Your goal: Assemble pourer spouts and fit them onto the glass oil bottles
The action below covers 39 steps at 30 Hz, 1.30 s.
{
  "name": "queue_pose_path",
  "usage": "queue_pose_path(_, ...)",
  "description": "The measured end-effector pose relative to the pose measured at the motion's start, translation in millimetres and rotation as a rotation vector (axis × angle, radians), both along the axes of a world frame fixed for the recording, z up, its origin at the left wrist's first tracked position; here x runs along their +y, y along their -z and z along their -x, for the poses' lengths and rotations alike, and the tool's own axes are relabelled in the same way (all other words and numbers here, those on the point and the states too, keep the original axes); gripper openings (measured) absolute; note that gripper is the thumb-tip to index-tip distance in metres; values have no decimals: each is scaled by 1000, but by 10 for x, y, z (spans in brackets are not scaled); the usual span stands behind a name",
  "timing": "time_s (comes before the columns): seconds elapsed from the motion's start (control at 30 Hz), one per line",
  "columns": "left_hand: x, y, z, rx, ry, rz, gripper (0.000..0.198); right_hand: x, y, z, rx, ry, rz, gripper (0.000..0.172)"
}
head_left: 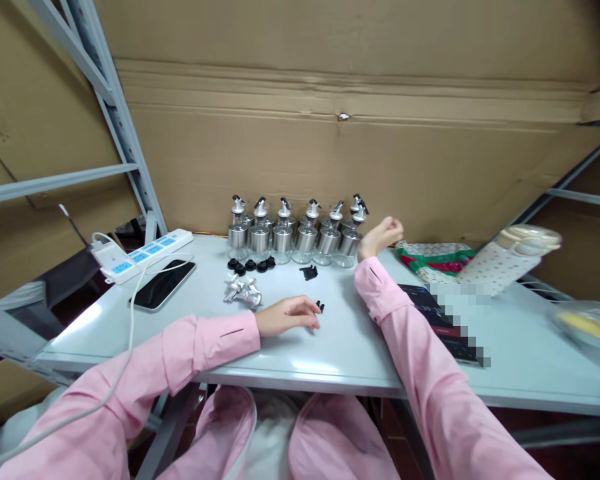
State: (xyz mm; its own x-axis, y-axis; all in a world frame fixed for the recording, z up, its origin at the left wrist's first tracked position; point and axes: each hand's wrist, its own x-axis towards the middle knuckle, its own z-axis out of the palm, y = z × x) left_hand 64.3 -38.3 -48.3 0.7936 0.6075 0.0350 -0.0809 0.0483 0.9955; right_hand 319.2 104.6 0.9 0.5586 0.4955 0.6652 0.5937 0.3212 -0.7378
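Observation:
My left hand (291,315) rests low over the table, its fingers loosely bent and apart with nothing seen in them. Small black pieces (321,306) lie just beyond its fingertips. My right hand (381,237) is raised beside the right end of a group of oil dispenser bottles (283,239). Its fingers are curled in, and whatever they may hold is hidden. The bottles are glass with steel bands and spouts with black flaps. Before them lie several black stoppers (251,265), a small pile of silver spout parts (243,291) and a cluster of black flap pieces (309,272).
A phone (163,285) and a white power strip (150,254) lie at the left, with a white cable crossing my left sleeve. At the right are a dark flat package (433,313), a patterned cloth (433,260), a spotted tumbler (500,263) and a bagged bowl (590,327). Cardboard (360,167) stands behind.

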Motion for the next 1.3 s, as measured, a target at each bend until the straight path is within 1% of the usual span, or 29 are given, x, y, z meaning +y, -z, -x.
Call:
queue_pose_path(0.03,0,-3,0,0,-1,4,51,-74,-116,86,66,137,-120,44)
queue_pose_path(0.07,0,-4,0,2,0,8,51,-157,-236,198,35,150,-201,40)
queue_pose_path(0.1,1,-4,2,3,1,11,51,-247,-347,331,-54,52,-223,37)
queue_pose_path(0.13,3,-2,3,5,2,12,50,-340,-439,482,-158,-96,-202,32)
queue_pose_path(0.17,6,2,5,9,3,9,49,-434,-499,643,-274,-274,-148,27)
queue_pose_path(0.2,11,9,7,14,4,-1,48,-524,-522,809,-400,-459,-79,23)
queue_pose_path(0.27,27,27,9,22,7,-33,46,-673,-454,1123,-700,-841,133,19)
queue_pose_path(0.3,37,37,9,25,10,-53,44,-727,-374,1262,-838,-992,246,19)
queue_pose_path(0.33,46,46,8,28,13,-75,41,-763,-277,1383,-944,-1064,319,20)
queue_pose_path(0.4,64,58,6,41,21,-121,35,-784,-80,1569,-1068,-1053,367,23)
queue_pose_path(0.47,76,57,5,70,31,-170,27,-750,66,1689,-1089,-1056,377,26)
queue_pose_path(0.5,80,53,5,87,41,-192,25,-722,109,1730,-1092,-1061,394,25)
queue_pose_path(0.57,83,45,6,102,61,-226,22,-669,140,1785,-1089,-1061,440,19)
queue_pose_path(0.67,83,48,4,67,72,-218,24,-650,92,1796,-1057,-1049,481,14)
queue_pose_path(0.77,83,64,0,13,54,-138,32,-720,6,1678,-913,-1058,488,16)
queue_pose_path(0.83,84,63,1,4,50,-88,37,-782,-36,1527,-728,-1123,530,18)
queue_pose_path(0.9,84,45,8,3,53,-47,41,-834,-49,1347,-457,-1289,640,21)
queue_pose_path(0.93,84,29,13,1,53,-29,42,-854,-44,1258,-314,-1350,693,22)
queue_pose_path(1.0,79,-11,26,10,52,-10,44,-886,-22,1099,-75,-1431,804,27)
queue_pose_path(1.07,68,-53,38,39,56,-19,46,-917,-5,981,69,-1485,908,30)
queue_pose_path(1.17,52,-94,55,46,120,-60,51,-974,-18,882,140,-1533,1004,31)
queue_pose_path(1.23,50,-101,64,36,165,-106,55,-1021,-47,857,128,-1554,1029,31)
queue_pose_path(1.3,54,-98,71,44,165,-160,60,-1071,-76,853,87,-1585,1044,31)
